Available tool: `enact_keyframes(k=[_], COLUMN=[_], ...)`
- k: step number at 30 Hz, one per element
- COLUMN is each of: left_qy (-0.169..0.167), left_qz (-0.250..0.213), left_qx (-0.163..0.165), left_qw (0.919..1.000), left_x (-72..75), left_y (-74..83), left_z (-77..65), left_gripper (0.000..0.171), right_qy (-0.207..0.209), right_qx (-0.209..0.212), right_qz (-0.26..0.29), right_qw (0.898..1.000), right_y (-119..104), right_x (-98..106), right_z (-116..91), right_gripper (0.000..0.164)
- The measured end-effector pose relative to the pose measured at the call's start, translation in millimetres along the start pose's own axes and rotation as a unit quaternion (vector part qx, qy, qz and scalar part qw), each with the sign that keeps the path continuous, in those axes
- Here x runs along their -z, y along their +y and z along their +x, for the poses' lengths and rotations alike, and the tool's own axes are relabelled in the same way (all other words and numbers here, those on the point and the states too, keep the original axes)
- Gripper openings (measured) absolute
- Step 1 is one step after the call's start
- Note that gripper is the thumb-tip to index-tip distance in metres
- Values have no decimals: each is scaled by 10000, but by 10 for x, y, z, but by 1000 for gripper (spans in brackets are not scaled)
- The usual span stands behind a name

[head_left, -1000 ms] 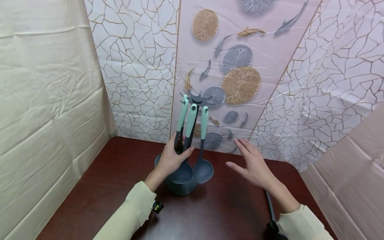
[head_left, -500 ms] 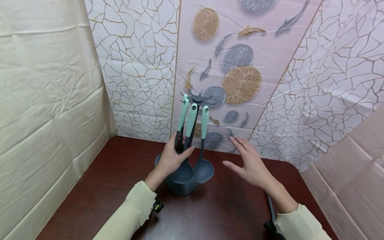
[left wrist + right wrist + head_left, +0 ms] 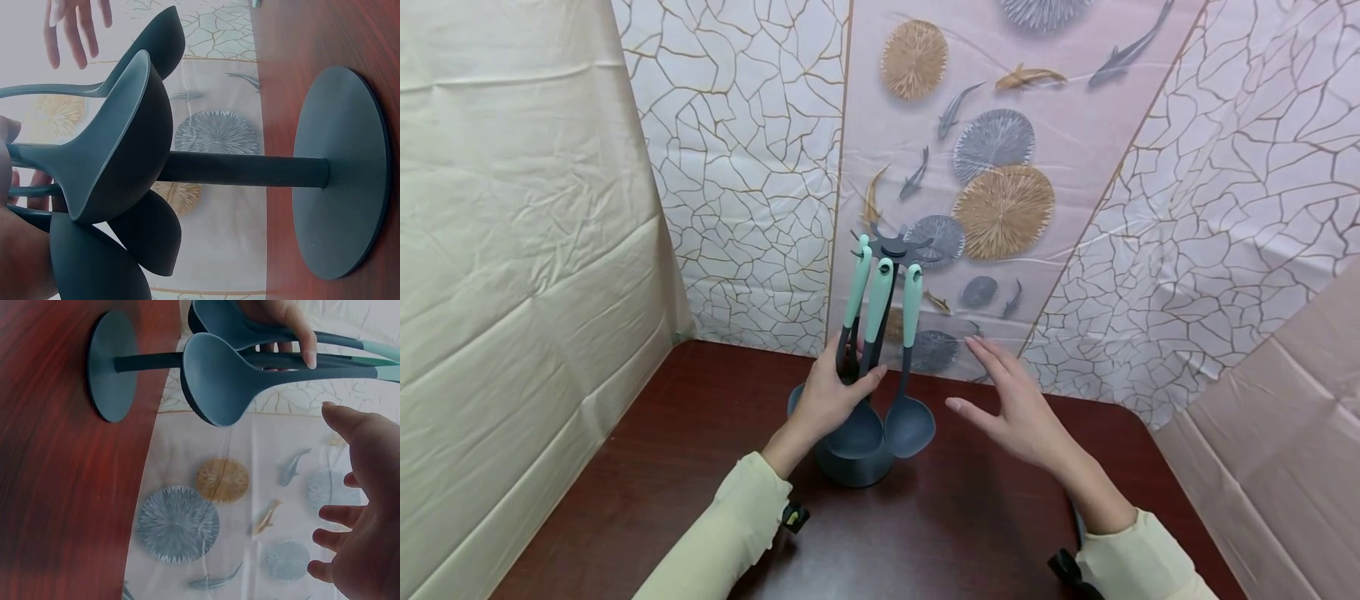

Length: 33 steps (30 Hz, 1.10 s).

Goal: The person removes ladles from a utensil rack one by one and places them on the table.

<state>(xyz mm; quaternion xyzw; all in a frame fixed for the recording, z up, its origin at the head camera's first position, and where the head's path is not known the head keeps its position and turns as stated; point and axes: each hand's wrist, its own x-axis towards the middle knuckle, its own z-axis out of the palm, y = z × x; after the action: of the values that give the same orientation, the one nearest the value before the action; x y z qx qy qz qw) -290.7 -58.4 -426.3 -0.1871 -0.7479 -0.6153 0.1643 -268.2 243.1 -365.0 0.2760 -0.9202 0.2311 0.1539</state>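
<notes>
A dark grey utensil stand with a round base and a spoked top stands on the table. Mint-handled utensils hang from it, among them a ladle on the right and another deep-bowled one at the front. My left hand grips the stand's middle, its thumb across the dark shafts; the handles partly hide its far fingers. To the right of the ladle, my right hand is raised with spread, relaxed fingers and touches nothing. The ladle's shaft runs close to its thumb in the right wrist view.
The dark red-brown table extends around the stand. A patterned curtain hangs behind it, with plain cloth at the left side. A dark narrow strip shows beside the right forearm, mostly hidden.
My right hand has drifted a little left, closer to the hanging ladle. The left hand and the stand have stayed in place.
</notes>
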Motion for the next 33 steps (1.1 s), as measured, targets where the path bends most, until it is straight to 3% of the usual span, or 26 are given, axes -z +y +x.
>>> enact_keyframes(k=[33], left_qy=[-29], left_qz=[5], left_qx=[-8], left_qw=[10000], left_x=[-8], left_y=[-24], left_z=[14], left_gripper=[37], right_qy=[555], right_qx=[-74], right_qz=[710], right_qw=[9959], right_y=[-357], right_x=[-83], right_z=[116], right_gripper=[85])
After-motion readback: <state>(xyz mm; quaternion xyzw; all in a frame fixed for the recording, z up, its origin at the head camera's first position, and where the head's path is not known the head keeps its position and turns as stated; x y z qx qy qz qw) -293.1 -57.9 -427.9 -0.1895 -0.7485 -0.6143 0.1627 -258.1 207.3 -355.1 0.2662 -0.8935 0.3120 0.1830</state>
